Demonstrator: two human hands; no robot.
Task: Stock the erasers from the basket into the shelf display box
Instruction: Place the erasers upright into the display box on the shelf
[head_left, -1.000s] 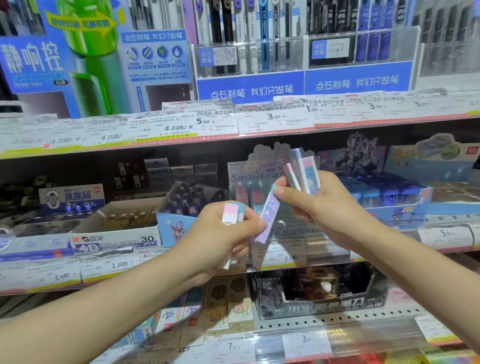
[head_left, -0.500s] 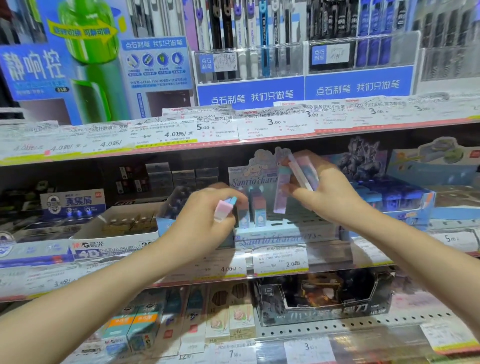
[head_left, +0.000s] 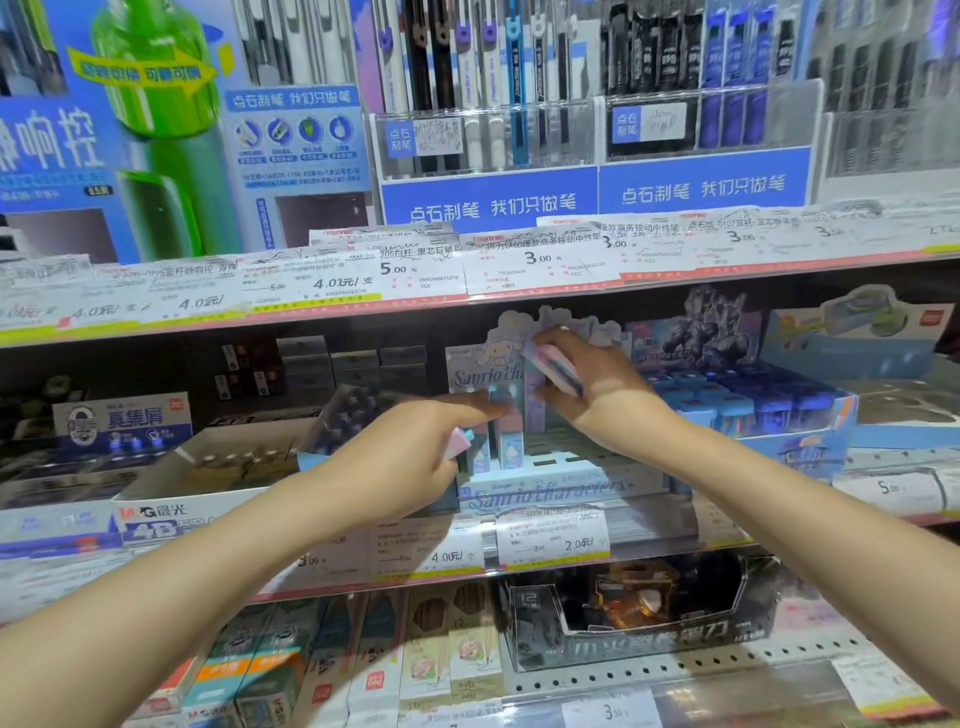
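The pale blue cartoon-print display box (head_left: 540, 493) stands on the middle shelf, with a few upright erasers (head_left: 511, 439) at its left side. My left hand (head_left: 410, 457) reaches into the box front, gripping a pink and blue eraser (head_left: 460, 441) while its fingertips touch the standing erasers. My right hand (head_left: 597, 395) is above the box and holds a small bundle of pastel erasers (head_left: 553, 366) between thumb and fingers. A purple eraser (head_left: 535, 410) stands upright under that hand. The basket is out of view.
A white eraser carton (head_left: 171, 514) sits left of the display box and a blue box of erasers (head_left: 779, 410) sits right. Price labels (head_left: 550, 540) line the shelf edge. Pen racks (head_left: 519, 104) stand on the shelf above; more boxes (head_left: 639, 618) below.
Both hands moved forward from in front of the shelf into the display box. The purple eraser went from my right hand's fingertips into the box, standing upright.
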